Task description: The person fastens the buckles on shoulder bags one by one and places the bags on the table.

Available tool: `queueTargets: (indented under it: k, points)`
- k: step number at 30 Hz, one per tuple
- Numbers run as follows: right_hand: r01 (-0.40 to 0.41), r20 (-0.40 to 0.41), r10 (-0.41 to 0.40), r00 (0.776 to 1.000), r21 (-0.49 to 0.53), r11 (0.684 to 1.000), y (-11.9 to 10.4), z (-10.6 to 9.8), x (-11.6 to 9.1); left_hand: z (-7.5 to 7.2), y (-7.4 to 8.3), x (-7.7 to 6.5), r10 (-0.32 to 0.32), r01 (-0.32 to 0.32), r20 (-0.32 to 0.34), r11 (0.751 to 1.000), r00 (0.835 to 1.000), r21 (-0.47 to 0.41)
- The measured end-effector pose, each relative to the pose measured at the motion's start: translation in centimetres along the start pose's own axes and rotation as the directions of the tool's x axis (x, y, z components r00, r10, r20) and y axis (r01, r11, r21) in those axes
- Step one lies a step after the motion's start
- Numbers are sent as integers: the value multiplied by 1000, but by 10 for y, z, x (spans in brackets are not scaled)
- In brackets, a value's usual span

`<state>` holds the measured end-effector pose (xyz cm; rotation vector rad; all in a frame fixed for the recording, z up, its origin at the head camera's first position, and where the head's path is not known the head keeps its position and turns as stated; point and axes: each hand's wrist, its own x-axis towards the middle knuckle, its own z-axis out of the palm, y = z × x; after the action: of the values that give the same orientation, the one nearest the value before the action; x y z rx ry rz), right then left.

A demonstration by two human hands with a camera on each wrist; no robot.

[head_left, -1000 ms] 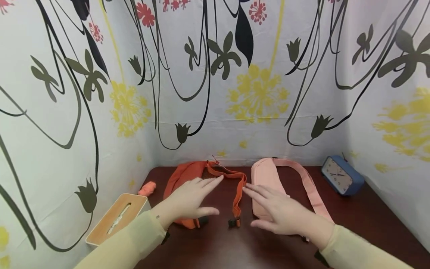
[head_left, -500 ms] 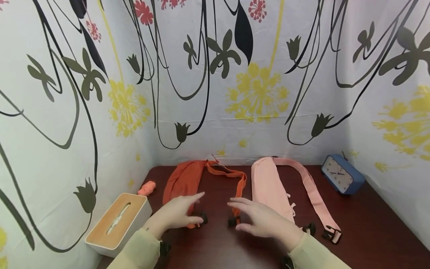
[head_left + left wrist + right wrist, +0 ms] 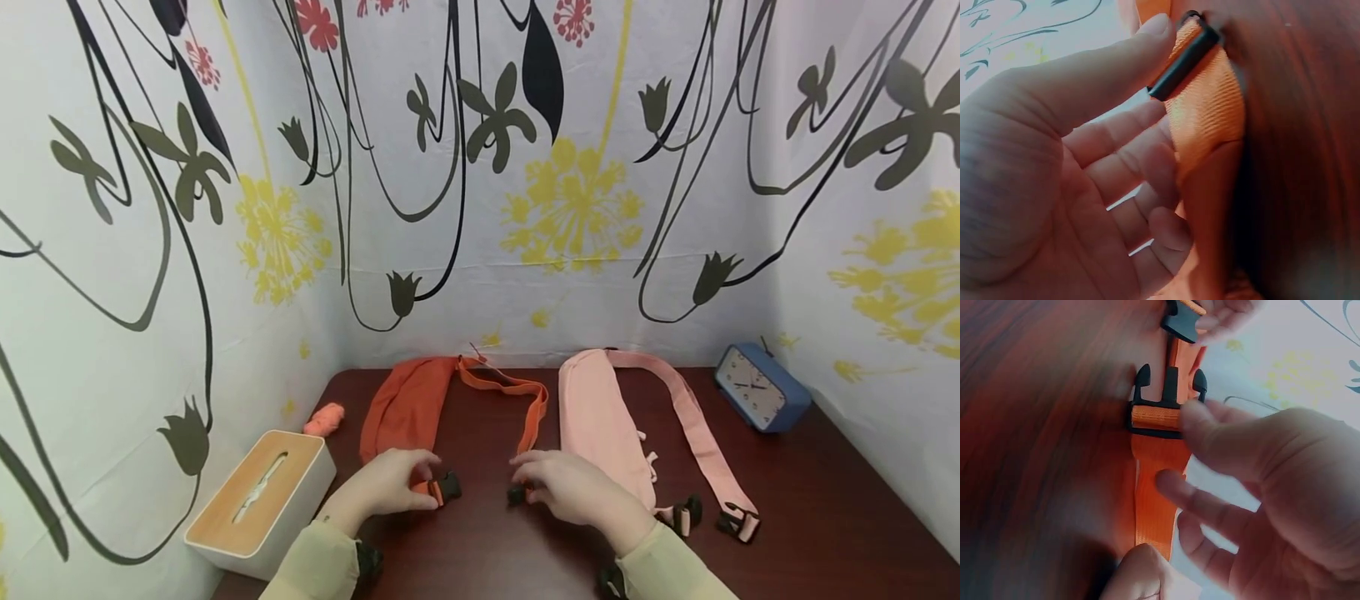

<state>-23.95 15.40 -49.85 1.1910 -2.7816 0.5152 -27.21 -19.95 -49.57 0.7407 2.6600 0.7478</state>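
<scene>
An orange waist bag [image 3: 405,404] lies on the dark table, its strap [image 3: 534,421] curving round to the right. My left hand [image 3: 386,483] has thumb and fingers around the webbing at the socket half of its buckle [image 3: 449,487]; in the left wrist view the thumb touches beside a black bar [image 3: 1185,65], with fingers curled behind the webbing. With thumb and index finger, my right hand [image 3: 573,487] pinches the side of the pronged half [image 3: 1170,387] at the strap's end. The two buckle halves are apart and face each other.
A pink waist bag [image 3: 600,417] lies to the right, its buckle [image 3: 738,522] unfastened. At the back right stands a blue clock [image 3: 761,387]. A tissue box [image 3: 213,525] with a wooden top is at the left, a coral-coloured bundle [image 3: 325,419] behind it.
Both hands have come down and back from above the table to the orange bag's buckle halves. Their fingers have curled around the strap ends. The bags have stayed in place.
</scene>
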Motion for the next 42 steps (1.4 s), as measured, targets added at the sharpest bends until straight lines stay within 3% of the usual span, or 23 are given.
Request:
queueTargets:
  k: [6,16,23,31,36,39,42]
  points:
    - [-7,-60,3,998,-65,998,2,12,-1,11,-11,8,17,-18,-23,999,1000,-42]
    - [-62,-88,75,993,139,988,6,34,3,24,-22,2,-23,13,-68,990,997,-138]
    - [-132,-83,152,985,207,969,9,47,4,31,-25,2,-12,-6,-114,987,993,-162]
    - [-193,-126,231,965,262,946,13,53,6,29,-28,9,12,-33,-139,988,990,-152]
    - [-245,-197,296,935,247,938,6,59,10,29,-29,10,28,-46,-141,991,990,-125]
    - [-255,-223,323,920,285,924,3,64,14,30,-29,8,20,-38,-136,991,991,-126]
    - [-250,-208,336,919,350,903,4,69,18,30,-28,7,17,-36,-135,989,991,-141]
